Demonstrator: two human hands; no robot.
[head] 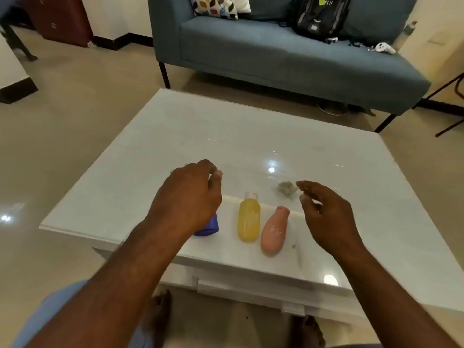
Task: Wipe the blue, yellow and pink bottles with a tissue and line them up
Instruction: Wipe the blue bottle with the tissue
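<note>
The blue bottle is mostly hidden under the left hand, only its purple-blue base showing near the desk's near edge; whether it stands or lies, hard to say. That left hand hovers with fingers loosely curled, grasping nothing visible. The yellow bottle lies flat just right of it, pale cap pointing far, and the pink bottle lies beside that, tilted slightly right. The crumpled tissue sits farther back, just off the right hand's fingertips; that hand is relaxed and released. All three bottles lie close to the near edge; the far half of the glossy desk stretches open toward the sofa.
</note>
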